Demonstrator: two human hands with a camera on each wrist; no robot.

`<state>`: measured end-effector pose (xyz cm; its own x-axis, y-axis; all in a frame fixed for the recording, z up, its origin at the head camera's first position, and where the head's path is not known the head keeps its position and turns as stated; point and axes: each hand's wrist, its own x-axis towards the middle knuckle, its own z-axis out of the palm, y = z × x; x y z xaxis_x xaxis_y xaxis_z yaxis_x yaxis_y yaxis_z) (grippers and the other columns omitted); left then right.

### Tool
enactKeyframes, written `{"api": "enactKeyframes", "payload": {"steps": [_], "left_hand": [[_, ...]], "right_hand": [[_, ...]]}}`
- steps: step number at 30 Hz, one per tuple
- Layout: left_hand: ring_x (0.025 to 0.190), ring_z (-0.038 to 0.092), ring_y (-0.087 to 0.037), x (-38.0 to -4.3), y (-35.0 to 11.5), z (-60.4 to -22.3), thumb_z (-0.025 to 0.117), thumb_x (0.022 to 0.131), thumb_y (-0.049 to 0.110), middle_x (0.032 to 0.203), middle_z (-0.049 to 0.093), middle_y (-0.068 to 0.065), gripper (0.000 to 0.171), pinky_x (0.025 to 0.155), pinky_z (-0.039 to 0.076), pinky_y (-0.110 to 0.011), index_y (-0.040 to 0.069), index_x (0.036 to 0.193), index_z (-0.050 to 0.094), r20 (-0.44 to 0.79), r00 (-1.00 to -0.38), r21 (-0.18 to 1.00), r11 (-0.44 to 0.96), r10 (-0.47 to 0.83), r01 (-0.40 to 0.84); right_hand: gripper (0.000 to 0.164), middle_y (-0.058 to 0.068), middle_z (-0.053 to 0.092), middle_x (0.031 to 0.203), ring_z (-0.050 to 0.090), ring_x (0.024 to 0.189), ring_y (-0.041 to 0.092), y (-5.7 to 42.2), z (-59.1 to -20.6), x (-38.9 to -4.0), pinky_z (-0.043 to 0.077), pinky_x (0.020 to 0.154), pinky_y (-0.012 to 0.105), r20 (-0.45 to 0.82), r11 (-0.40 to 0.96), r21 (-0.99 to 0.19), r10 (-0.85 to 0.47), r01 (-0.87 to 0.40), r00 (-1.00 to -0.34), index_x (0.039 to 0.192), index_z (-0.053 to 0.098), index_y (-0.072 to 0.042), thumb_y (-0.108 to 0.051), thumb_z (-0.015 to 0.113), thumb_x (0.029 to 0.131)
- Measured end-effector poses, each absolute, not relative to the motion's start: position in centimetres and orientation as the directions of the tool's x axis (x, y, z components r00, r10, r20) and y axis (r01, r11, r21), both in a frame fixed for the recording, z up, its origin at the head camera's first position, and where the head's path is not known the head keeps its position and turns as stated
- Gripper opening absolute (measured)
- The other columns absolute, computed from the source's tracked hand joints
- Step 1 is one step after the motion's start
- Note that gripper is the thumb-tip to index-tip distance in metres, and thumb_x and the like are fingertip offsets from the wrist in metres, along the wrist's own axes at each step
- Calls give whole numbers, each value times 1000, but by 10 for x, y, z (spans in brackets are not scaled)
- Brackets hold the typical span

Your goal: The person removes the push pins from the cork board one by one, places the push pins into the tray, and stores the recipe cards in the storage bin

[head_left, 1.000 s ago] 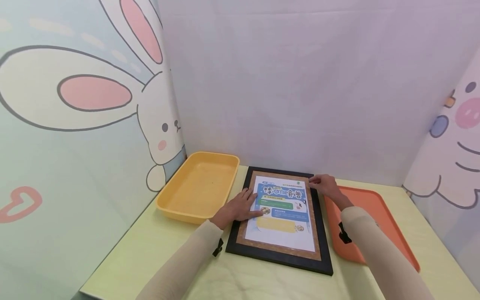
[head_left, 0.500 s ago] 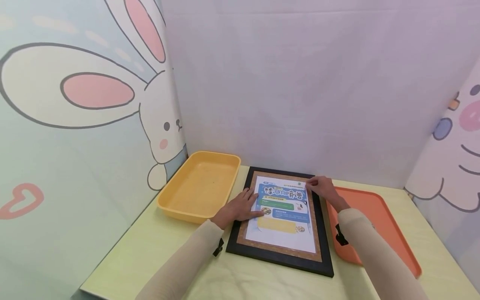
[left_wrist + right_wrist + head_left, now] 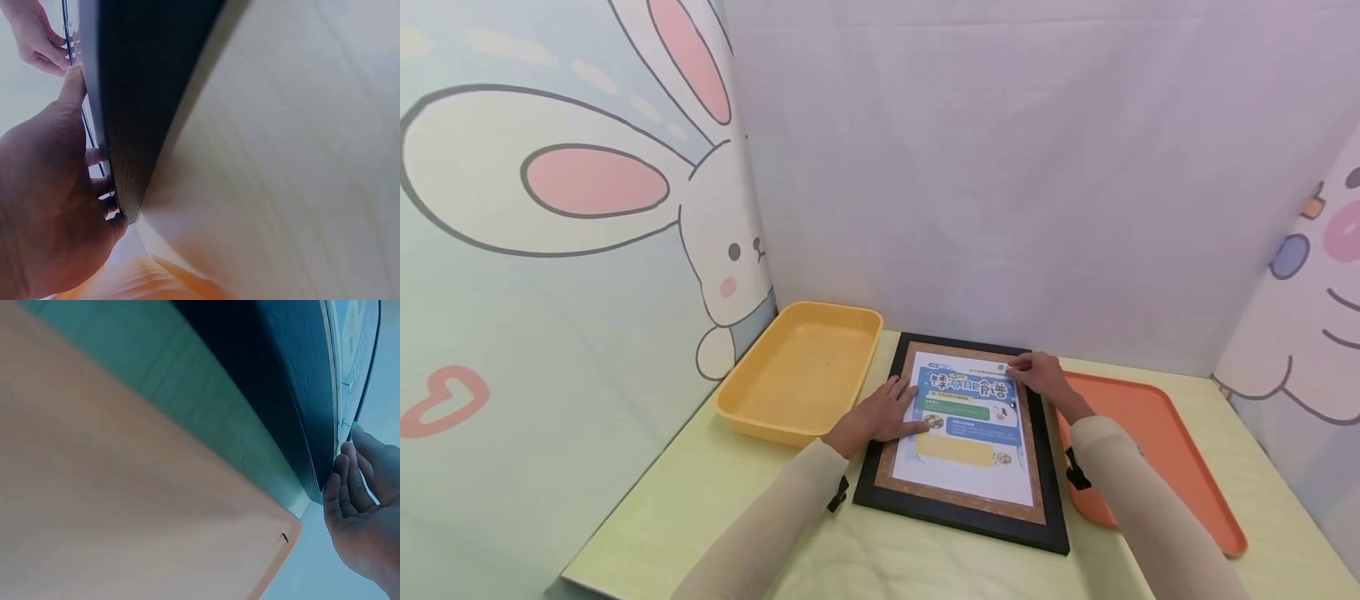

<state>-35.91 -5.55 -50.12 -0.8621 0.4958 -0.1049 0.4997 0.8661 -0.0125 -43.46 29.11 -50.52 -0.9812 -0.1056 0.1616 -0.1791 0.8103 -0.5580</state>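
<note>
So the right hand (image 3: 1041,372) has just slid inward off the side of the frame (image 3: 962,517) and its fingertips are now over the top right corner of the sheet (image 3: 973,433) — my read is that the fiddly part of the job is now at that corner. Thumb and fingers sit bunched close together there. The right wrist view shows a green speck (image 3: 343,423) by the thumb tip, but I can't tell whether they're pinching it. The left hand (image 3: 883,414) hasn't budged: fingers spread, laid over the left edge of the sheet, gripping nothing. Probably just keeping it steady.

The sheet itself lies between both hands, flat on the cork (image 3: 962,499) — white, with blue and green panels, a yellow box, and chunky Chinese lettering up top. There's a tiny dark dot (image 3: 1012,405) just nearer than the right fingertips. Black frame runs all round the cork. Further out, a yellow tray (image 3: 805,375) sits left of the left hand, an orange tray (image 3: 1150,433) right of the right hand.
</note>
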Motion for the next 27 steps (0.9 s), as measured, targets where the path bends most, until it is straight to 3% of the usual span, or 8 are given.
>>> {"api": "enactKeyframes", "payload": {"steps": [15,27], "left_hand": [[159,17,-30,-359,-56,-499,38,97,79,173,18,-11,95,126,24,-42,16,166,26,-113,-866,-12,871,486,491],[159,16,-30,-359,-57,-498,39,97,79,173,18,-11,95,126,25,-44,15,166,27,-115,-864,2,870,489,493]], "right_hand": [[33,23,75,107,68,90,32,285,-509,-440,56,75,37,178,815,-547,-110,-191,-978,117,75,7,-19,76,96],[30,21,76,105,68,92,33,274,-512,-445,56,77,42,191,816,-548,-90,-183,-977,117,75,5,-18,75,97]]}}
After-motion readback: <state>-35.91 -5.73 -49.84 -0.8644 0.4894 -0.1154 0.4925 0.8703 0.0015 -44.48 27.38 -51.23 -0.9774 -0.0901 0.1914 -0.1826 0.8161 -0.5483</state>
